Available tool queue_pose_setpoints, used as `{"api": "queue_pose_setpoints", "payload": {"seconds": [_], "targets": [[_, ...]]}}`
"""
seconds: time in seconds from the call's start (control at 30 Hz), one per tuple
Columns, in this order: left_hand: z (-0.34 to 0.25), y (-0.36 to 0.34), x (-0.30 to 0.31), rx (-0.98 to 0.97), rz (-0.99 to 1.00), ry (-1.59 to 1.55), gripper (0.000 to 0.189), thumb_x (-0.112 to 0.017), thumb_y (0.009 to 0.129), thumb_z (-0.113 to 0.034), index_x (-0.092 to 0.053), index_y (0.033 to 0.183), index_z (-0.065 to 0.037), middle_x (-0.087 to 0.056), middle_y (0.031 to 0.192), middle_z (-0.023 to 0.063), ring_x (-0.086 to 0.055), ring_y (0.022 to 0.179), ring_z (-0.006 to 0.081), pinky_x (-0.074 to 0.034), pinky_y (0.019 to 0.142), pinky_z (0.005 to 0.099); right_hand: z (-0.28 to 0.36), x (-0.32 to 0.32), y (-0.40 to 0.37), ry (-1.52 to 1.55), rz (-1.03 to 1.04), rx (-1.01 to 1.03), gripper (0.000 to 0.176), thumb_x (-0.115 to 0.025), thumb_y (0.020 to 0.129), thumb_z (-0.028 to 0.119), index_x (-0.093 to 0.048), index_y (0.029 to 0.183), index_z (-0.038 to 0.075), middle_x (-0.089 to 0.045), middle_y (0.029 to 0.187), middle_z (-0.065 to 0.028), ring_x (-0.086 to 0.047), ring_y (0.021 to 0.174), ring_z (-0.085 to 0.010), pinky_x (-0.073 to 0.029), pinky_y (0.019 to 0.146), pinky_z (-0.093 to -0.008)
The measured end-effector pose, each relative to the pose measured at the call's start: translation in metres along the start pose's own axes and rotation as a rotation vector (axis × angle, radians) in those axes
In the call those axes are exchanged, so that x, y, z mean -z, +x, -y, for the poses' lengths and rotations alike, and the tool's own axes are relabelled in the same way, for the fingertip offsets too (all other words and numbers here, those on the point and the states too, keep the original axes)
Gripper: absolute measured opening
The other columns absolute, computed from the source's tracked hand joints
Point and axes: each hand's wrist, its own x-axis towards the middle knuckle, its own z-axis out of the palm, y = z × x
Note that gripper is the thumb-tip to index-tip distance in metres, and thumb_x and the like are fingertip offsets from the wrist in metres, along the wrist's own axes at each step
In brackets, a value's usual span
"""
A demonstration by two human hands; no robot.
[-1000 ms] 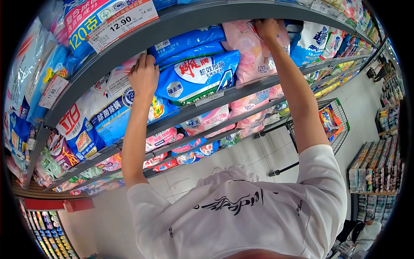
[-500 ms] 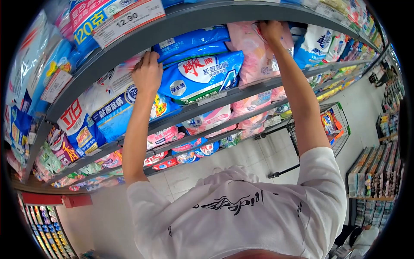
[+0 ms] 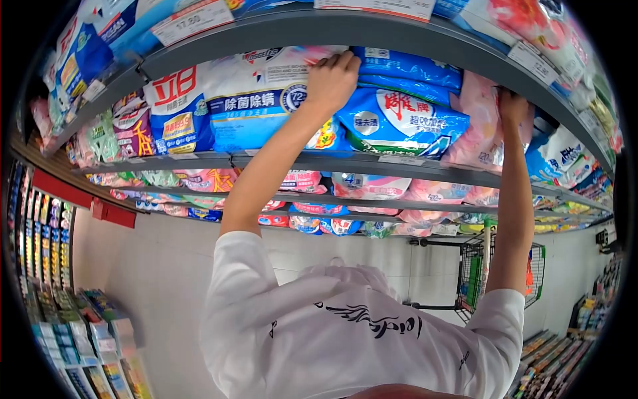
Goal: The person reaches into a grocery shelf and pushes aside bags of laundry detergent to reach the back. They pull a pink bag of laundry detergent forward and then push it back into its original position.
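Observation:
My left hand (image 3: 333, 81) is at the upper right corner of a white-and-blue laundry detergent bag (image 3: 256, 106), its fingers curled over the top edge. My right hand (image 3: 514, 108) grips the upper part of a pink bag (image 3: 475, 126); its fingertips are partly in shadow. Between my hands lies a blue washing powder bag (image 3: 405, 120) with a white label, and more blue bags (image 3: 409, 70) are stacked behind it. All these bags rest on one shelf under a dark grey upper shelf edge (image 3: 266, 34).
Price tags (image 3: 193, 21) line the upper shelf, which overhangs my hands. Lower shelves hold pink and blue bags (image 3: 372, 186). A wire shopping cart (image 3: 470, 272) stands under my right arm. Other product racks (image 3: 86, 339) are at lower left, with a red panel (image 3: 63, 189) above.
The view has swung so that the shelf appears more level and shifted right. Both hands stay at the same bags, and the bags keep their places on the shelf.

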Motion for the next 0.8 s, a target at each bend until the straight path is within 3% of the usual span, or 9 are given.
{"api": "queue_pose_setpoints", "payload": {"seconds": [0.17,0.27,0.47,0.57,0.8], "targets": [[0.000,0.000,0.001,0.007,0.021,-0.007,0.027,-0.075,0.061,-0.012,-0.058,0.082,-0.009,-0.063,0.092,0.0048,-0.066,0.079,0.0235,-0.054,0.063,0.0351,-0.004,-0.002,0.002,-0.027,0.014,0.005,0.044,-0.063,0.081,0.041,-0.064,0.110,0.008,-0.065,0.104,-0.0242,-0.062,0.095,-0.0438,-0.049,0.080,-0.0484],[0.000,0.002,-0.001,-0.044,-0.092,-0.006,0.006,-0.058,0.067,-0.007,-0.058,0.072,-0.006,-0.060,0.079,0.0052,-0.065,0.070,0.0205,-0.053,0.058,0.0332,0.001,-0.001,0.002,-0.011,0.018,0.028,0.044,-0.060,0.084,0.042,-0.064,0.111,0.007,-0.065,0.106,-0.0239,-0.062,0.096,-0.0435,-0.049,0.080,-0.0485],[0.000,0.003,0.000,-0.040,-0.058,-0.029,0.007,-0.059,0.068,-0.007,-0.059,0.074,-0.005,-0.061,0.080,0.0058,-0.065,0.071,0.0206,-0.054,0.059,0.0332,0.003,0.003,0.002,-0.031,0.041,0.022,0.048,-0.059,0.086,0.046,-0.064,0.111,0.006,-0.064,0.107,-0.0256,-0.061,0.096,-0.0449,-0.049,0.082,-0.0488],[0.000,0.001,-0.002,0.001,0.033,-0.017,0.023,-0.073,0.061,-0.009,-0.058,0.080,-0.007,-0.061,0.088,0.0049,-0.065,0.079,0.0227,-0.054,0.062,0.0349,0.003,0.001,0.001,-0.030,0.008,0.023,0.046,-0.059,0.084,0.045,-0.065,0.109,0.006,-0.065,0.105,-0.0250,-0.062,0.095,-0.0443,-0.049,0.080,-0.0493],[0.000,0.002,-0.002,-0.006,0.023,-0.009,0.018,-0.068,0.064,-0.009,-0.059,0.079,-0.006,-0.062,0.087,0.0055,-0.066,0.078,0.0223,-0.054,0.063,0.0350,0.015,0.008,0.000,-0.036,0.035,0.010,0.043,-0.059,0.084,0.042,-0.065,0.107,0.006,-0.065,0.103,-0.0253,-0.062,0.094,-0.0438,-0.050,0.077,-0.0489]]}}
